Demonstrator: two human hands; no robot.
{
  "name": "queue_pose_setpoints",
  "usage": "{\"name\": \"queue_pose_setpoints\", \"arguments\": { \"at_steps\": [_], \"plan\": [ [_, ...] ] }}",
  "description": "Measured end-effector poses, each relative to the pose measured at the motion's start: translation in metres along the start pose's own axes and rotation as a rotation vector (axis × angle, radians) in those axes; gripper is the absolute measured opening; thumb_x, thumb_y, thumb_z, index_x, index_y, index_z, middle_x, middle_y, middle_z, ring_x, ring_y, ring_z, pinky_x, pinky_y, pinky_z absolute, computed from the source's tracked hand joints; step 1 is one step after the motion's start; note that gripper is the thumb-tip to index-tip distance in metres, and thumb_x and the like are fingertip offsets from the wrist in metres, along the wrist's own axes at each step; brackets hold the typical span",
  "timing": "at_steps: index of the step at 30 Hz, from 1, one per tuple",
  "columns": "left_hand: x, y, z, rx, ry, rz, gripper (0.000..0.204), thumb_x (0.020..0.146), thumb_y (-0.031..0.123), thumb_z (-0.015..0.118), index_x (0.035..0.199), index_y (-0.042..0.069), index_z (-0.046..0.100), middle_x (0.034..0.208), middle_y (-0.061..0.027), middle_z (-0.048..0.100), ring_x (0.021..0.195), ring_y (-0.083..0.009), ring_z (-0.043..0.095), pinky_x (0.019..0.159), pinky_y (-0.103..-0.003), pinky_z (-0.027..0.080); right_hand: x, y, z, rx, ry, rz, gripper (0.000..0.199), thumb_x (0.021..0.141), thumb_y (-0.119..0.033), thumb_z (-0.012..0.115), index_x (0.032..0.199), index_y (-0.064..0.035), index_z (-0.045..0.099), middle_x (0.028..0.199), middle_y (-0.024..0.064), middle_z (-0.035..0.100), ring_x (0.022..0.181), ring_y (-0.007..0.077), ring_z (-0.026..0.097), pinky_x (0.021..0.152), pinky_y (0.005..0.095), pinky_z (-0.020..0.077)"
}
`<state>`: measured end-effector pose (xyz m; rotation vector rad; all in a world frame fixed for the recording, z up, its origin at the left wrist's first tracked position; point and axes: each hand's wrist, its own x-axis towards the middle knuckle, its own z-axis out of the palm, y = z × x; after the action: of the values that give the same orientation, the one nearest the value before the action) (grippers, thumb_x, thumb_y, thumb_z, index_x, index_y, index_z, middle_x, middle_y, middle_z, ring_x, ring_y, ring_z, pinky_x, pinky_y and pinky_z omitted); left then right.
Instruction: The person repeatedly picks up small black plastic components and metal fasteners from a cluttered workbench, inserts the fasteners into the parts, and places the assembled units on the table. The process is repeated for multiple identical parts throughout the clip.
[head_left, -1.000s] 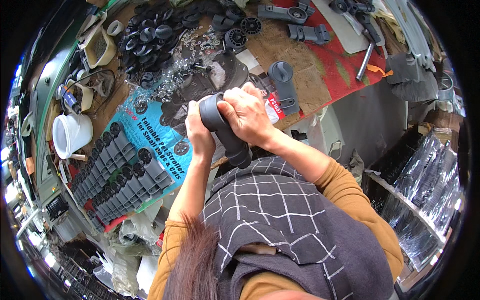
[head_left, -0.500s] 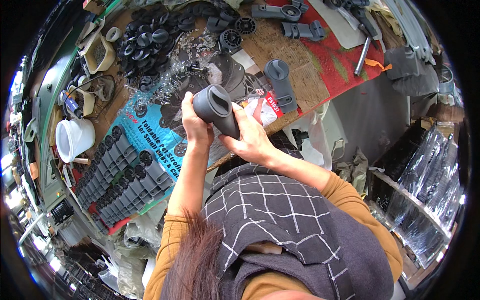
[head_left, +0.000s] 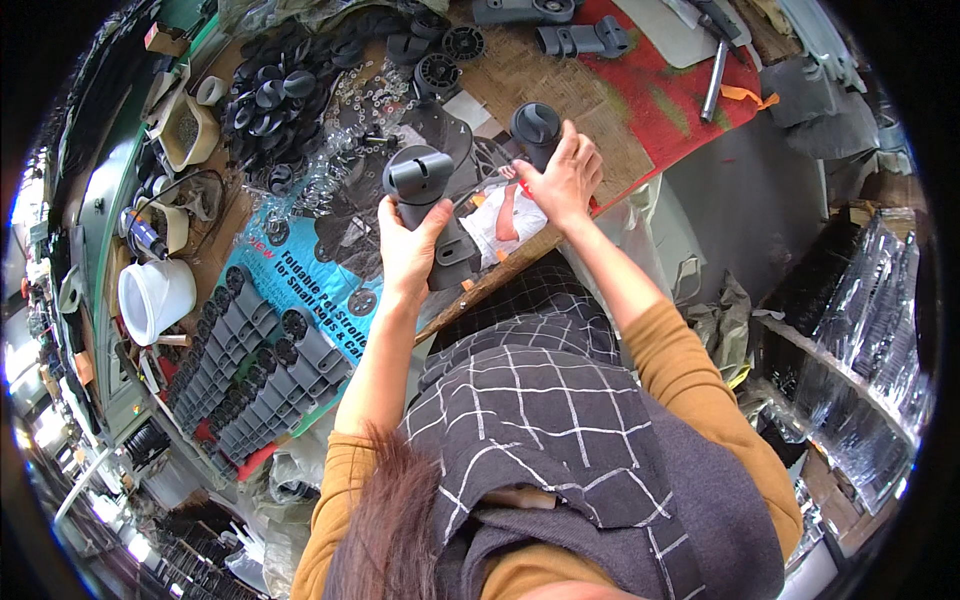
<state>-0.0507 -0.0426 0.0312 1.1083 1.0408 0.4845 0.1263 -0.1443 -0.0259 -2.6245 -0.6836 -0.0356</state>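
Observation:
My left hand is closed round a dark grey plastic part, thumb on one side and fingers on the other. Its rounded, slotted end points up and a flat leg with an oval slot runs down beside the hand. To the right, my right hand wraps round a second grey plastic part with a round, ridged cap on top. The hand hides that part's lower end. Both are over the bench's near edge, above a printed sheet that lies on the wood.
A heap of black plastic pieces and loose small metal hardware cover the back. Rows of grey plastic parts lie at left, by a white bucket. More grey parts and a metal-ended tool lie far right.
My right hand has left the part held by both hands and moved right, onto the second part on the bench. The left hand's part has turned and its slotted end now differs in view.

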Motion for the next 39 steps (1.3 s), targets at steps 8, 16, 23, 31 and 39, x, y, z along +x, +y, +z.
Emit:
{"name": "queue_pose_setpoints", "arguments": {
  "at_steps": [8, 16, 23, 31, 39],
  "plan": [
    [0.000, -0.003, 0.016, 0.036, -0.126, -0.026, 0.053, 0.078, 0.021, 0.078, 0.118, 0.004, 0.047, 0.106, -0.0083, 0.059, 0.092, -0.0163, 0.059, 0.080, -0.032, 0.051, -0.032, 0.025, -0.040, 1.773, -0.807, 0.530, 0.047, 0.078, -0.020, 0.057, 0.120, -0.0012, 0.050, 0.102, 0.0100, 0.060, 0.086, 0.0189, 0.061, 0.078, 0.0328, 0.0524],
    [-0.002, -0.039, 0.069, 0.142, -0.468, -0.181, 0.036, 0.092, 0.021, 0.063, 0.118, 0.003, 0.047, 0.106, -0.0061, 0.060, 0.094, -0.0137, 0.057, 0.089, -0.028, 0.043, -0.100, 0.034, -0.079, 1.786, -0.899, 0.751, 0.046, 0.079, -0.020, 0.064, 0.121, -0.0075, 0.051, 0.105, 0.0043, 0.059, 0.094, 0.0149, 0.058, 0.088, 0.0358, 0.0491],
    [-0.030, -0.074, 0.109, 0.431, -0.935, -0.185, 0.057, 0.093, 0.028, 0.061, 0.138, 0.000, 0.041, 0.136, -0.0168, 0.047, 0.125, -0.0263, 0.045, 0.104, -0.036, 0.036, -0.145, 0.178, -0.077, 1.704, -0.338, 1.000, 0.043, 0.080, -0.018, 0.062, 0.120, -0.0076, 0.051, 0.109, 0.0071, 0.062, 0.098, 0.0189, 0.063, 0.091, 0.0392, 0.0516],
    [-0.019, -0.084, 0.092, 0.536, -0.848, -0.209, 0.041, 0.090, 0.018, 0.063, 0.125, -0.001, 0.053, 0.117, -0.0139, 0.060, 0.111, -0.0206, 0.056, 0.095, -0.032, 0.044, -0.162, 0.290, 0.018, 1.179, -0.391, 1.925, 0.068, 0.076, -0.054, 0.062, 0.126, -0.0102, 0.049, 0.126, 0.0118, 0.051, 0.111, 0.0404, 0.051, 0.087, 0.0548, 0.0472],
    [0.001, -0.072, 0.061, 0.522, -0.678, -0.345, 0.028, 0.094, 0.017, 0.057, 0.118, 0.003, 0.058, 0.104, -0.0028, 0.062, 0.093, -0.0103, 0.056, 0.081, -0.026, 0.045, -0.124, 0.262, 0.014, 0.711, -0.267, 1.388, 0.042, 0.089, -0.028, 0.054, 0.125, -0.0059, 0.055, 0.127, 0.0147, 0.056, 0.107, 0.0290, 0.058, 0.081, 0.0423, 0.0514]
  ]
}}
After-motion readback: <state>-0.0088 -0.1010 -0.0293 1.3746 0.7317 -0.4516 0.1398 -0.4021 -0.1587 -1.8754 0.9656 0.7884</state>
